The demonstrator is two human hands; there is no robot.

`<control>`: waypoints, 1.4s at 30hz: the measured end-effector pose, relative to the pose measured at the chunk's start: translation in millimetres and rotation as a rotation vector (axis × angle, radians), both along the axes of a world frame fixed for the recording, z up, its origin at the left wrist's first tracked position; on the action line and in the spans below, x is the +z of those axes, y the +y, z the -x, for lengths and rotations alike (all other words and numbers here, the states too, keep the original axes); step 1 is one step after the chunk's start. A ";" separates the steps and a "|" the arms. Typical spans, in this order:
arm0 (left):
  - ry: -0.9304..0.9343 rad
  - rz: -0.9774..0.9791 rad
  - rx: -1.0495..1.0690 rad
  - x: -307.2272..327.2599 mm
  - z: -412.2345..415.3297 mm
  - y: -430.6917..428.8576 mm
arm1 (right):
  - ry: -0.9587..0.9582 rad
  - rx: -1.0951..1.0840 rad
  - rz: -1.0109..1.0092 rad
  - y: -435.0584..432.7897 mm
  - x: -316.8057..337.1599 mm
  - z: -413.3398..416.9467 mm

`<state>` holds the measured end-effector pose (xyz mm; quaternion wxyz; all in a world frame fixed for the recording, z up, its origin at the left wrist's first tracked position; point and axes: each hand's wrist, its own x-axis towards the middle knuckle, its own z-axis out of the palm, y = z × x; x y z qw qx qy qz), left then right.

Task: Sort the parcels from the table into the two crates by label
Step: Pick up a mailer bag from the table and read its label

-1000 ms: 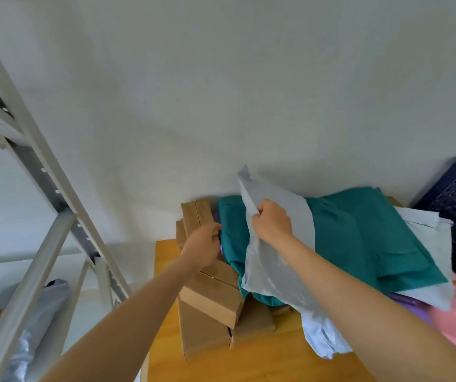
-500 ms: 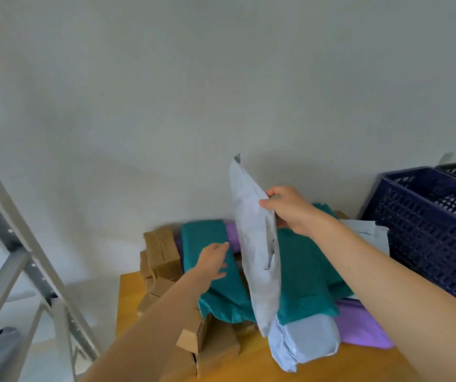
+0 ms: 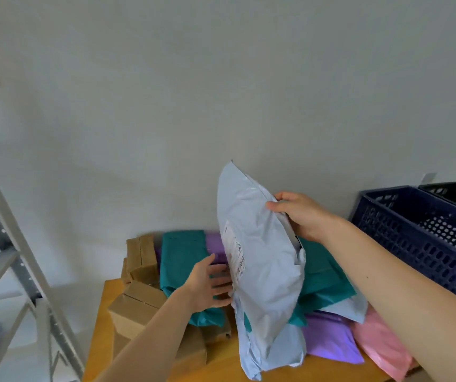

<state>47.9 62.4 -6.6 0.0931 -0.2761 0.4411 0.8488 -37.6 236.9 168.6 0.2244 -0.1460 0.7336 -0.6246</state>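
Pale-blue plastic film forms the mailer (image 3: 259, 260), held upright above the parcel pile (image 3: 326, 274) on the table (image 3: 102, 334), label (image 3: 235, 257) facing left. The right hand (image 3: 301, 216) grips its upper right edge, fingers closed on the film; the left hand (image 3: 207, 282), fingers spread and holding nothing, touches the label side. Film likely light, soft and slippery, so grip the edge seam while supporting the sagging body; crates (image 3: 425, 244) stand right.

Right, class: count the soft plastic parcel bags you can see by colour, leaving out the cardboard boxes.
Light blue bags: 3, one in the grip of the right hand
Teal bags: 2
Purple bags: 2
Pink bag: 1
Total: 8
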 end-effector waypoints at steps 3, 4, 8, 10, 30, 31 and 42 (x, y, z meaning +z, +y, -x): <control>-0.040 0.001 -0.054 -12.4 -1.9 23.0 | -0.037 0.010 0.024 12.4 1.1 -2.0; -0.046 -0.023 -0.057 -16.1 -2.2 31.8 | -0.045 0.017 0.036 15.3 2.6 -3.3; 0.031 -0.203 -0.074 -29.4 1.2 55.1 | -0.065 0.062 0.081 30.9 11.0 -9.5; 0.130 -0.302 -0.054 -22.3 -1.2 64.0 | -0.056 0.065 0.081 39.9 14.2 -12.7; 0.233 0.396 0.250 70.4 -86.0 -43.8 | 0.003 -0.223 0.121 63.5 -37.0 -50.2; 0.249 0.417 0.233 74.4 -90.4 -47.3 | -0.003 -0.209 0.116 61.7 -39.3 -55.5; 0.307 0.499 0.245 87.9 -141.8 -68.8 | 0.044 -0.207 0.045 39.5 -66.4 -115.2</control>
